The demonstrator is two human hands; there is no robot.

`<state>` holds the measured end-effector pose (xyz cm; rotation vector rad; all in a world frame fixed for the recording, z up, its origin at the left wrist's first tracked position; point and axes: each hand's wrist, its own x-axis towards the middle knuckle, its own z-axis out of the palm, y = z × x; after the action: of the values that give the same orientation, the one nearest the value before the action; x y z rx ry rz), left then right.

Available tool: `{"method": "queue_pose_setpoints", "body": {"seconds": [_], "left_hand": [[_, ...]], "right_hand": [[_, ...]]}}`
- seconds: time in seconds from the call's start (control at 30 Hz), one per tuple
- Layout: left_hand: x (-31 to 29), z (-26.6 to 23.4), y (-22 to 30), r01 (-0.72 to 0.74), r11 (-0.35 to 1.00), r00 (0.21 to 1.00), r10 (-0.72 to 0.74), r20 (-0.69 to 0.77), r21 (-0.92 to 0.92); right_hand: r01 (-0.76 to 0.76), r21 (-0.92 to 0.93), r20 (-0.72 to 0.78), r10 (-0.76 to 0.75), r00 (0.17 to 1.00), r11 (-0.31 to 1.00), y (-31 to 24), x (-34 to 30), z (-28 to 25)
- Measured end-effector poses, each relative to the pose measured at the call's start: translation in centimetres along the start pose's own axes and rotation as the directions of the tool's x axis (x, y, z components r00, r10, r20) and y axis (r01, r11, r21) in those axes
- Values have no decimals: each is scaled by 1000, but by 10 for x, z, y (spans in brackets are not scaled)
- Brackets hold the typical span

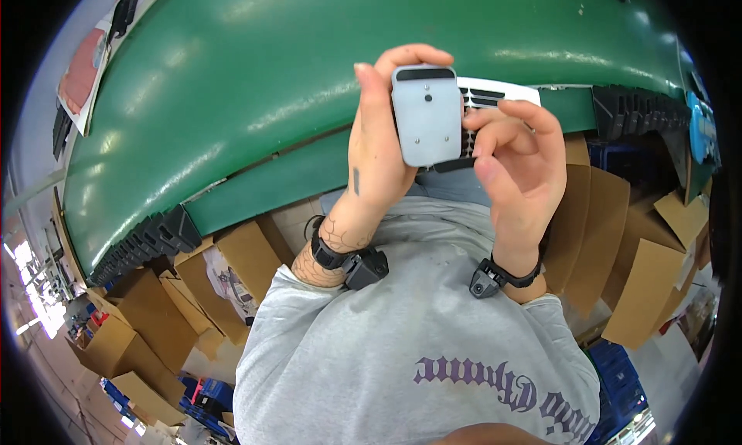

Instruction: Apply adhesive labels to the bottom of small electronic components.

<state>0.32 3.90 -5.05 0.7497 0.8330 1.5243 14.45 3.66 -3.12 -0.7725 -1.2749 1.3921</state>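
Just above the middle of the frame, the left hand cradles a pale grey device, fingers wrapped behind; the right hand hovers half-curled beside it, its hold unclear to me, partly blocking a white sheet. Cardboard boxes crowd lower left.

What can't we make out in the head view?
All in the head view:
Grey device, far side: turned away from the camera.
Left hand, part of its grip: covered by the device.
White slotted object: partly covered by the device and right hand.
Pink-and-white sheet: details too small.
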Motion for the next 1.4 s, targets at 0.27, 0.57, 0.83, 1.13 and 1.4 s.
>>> {"method": "queue_pose_setpoints", "body": {"seconds": [0.27, 0.57, 0.83, 1.13, 1.4], "left_hand": [[-3, 3, 7, 195, 953, 981, -188, 52, -233], [0, 10, 7, 131, 977, 991, -135, -17, -167], [-2, 4, 5, 93, 990, 995, -97, -33, -110], [-2, 6, 9, 141, 990, 988, -142, -65, -15], [-6, 5, 7, -24, 997, 1000, 25, -5, 77]], "right_hand": [[-19, 152, -28, 24, 999, 988, 3, 6, -1], [58, 272, -141, -19, 990, 961, 14, 11, -8], [238, -92, 104, -228, 968, 967, 23, -4, -5], [222, -158, 106, -207, 973, 962, 21, -1, -5], [281, -273, 198, -232, 952, 920, 19, 1, -7]]}}
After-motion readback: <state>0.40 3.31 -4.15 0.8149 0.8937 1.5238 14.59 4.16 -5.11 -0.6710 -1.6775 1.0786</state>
